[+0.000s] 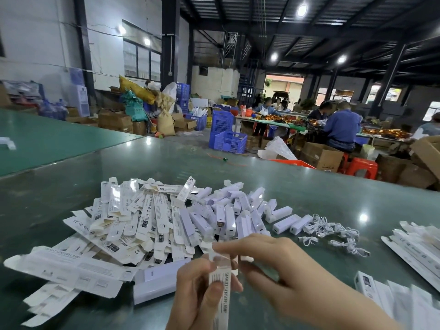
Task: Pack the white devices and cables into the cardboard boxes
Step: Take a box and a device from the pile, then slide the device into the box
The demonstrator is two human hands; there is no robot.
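Two hands, left hand (pixel 202 291) and right hand (pixel 269 260), both pinching one narrow white box (pixel 220 289); several loose cables (pixel 333 234) beyond.

The table top (pixel 309 186) is green, smooth and shiny, with lamp spots on it. The flat boxes (pixel 114 225) at lower left look like thin white printed card. The white devices (pixel 284 223) in the middle look like smooth plastic. The thin cables (pixel 333 231) at right look like white plastic. The far crates (pixel 229 141) are blue plastic.
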